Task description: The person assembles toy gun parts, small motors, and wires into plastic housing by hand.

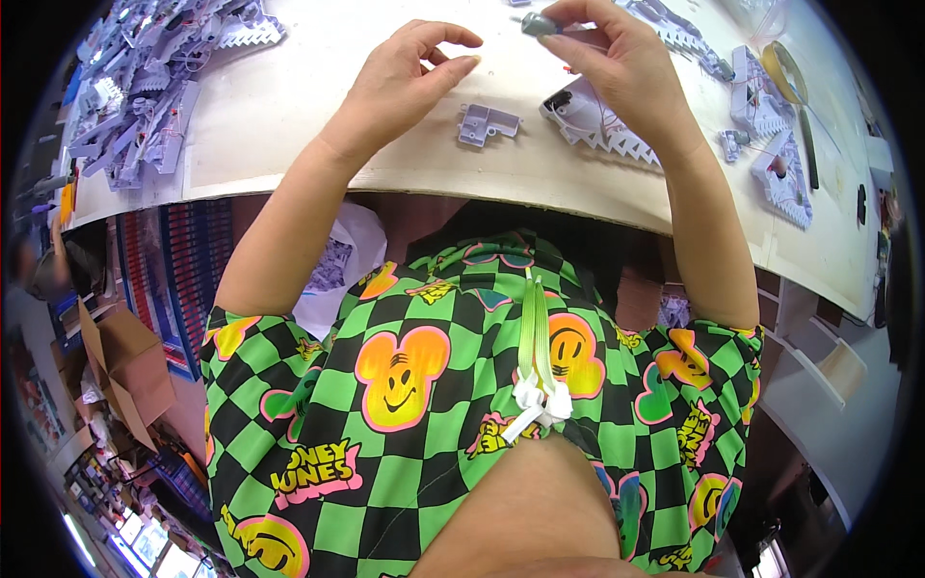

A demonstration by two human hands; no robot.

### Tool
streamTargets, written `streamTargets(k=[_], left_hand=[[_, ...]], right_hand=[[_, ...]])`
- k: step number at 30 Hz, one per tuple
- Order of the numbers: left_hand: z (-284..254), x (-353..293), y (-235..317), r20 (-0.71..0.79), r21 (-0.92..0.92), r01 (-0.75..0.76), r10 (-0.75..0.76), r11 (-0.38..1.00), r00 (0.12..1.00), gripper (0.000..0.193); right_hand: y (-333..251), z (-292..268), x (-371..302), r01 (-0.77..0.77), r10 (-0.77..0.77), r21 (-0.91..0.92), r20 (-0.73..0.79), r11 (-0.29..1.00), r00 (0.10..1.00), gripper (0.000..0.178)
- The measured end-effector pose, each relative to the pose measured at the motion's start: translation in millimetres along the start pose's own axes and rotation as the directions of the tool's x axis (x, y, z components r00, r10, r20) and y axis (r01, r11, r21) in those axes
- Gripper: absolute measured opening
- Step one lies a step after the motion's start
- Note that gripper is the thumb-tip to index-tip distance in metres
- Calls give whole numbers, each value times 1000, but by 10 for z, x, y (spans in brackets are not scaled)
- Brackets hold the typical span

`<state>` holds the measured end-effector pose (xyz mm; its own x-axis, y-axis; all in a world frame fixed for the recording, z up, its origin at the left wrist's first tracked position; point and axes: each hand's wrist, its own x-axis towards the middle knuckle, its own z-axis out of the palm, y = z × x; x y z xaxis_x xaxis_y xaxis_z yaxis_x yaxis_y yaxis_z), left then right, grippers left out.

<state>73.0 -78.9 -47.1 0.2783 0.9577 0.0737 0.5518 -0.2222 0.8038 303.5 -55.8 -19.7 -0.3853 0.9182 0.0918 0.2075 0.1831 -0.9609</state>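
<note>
Between the thumb and fingers of my right hand (pixel 631 72) is a small grey cylindrical motor (pixel 540 25), its thin shaft pointing left. My left hand (pixel 405 82) hovers over the table a little way off, thumb and forefinger apart with nothing visible between them. A small pale grey plastic housing with compartments (pixel 488 125) lies on the table, nearer me than the hands. Beneath my right hand and wrist rests a larger grey plastic part with a toothed edge (pixel 602 125), partly covered by them; thin red wire shows at it.
A heap of grey toothed plastic parts (pixel 145 106) covers the table's left end. To the right lie more wired toothed parts (pixel 780 178), a tape roll (pixel 785 72) and a dark, thin tool (pixel 808 149). Below the table's front edge is a white bag (pixel 361 241) of parts.
</note>
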Motion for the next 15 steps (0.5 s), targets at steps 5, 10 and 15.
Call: streamTargets(k=[5,10,15], left_hand=[[112,-223,-75,128,216,-317,295,923,947,37],[158,-280,-89,106,230,-56,32,972,994,40],[266,-293,-264,-104,427,-231,302,874,948,40]], right_hand=[[-71,71,-90,-110,102,-99,-82,989,991,17],[121,158,-156,290,-276,-343,89,894,957,20],[152,249,-134,381,-349,-596,174,707,921,18]])
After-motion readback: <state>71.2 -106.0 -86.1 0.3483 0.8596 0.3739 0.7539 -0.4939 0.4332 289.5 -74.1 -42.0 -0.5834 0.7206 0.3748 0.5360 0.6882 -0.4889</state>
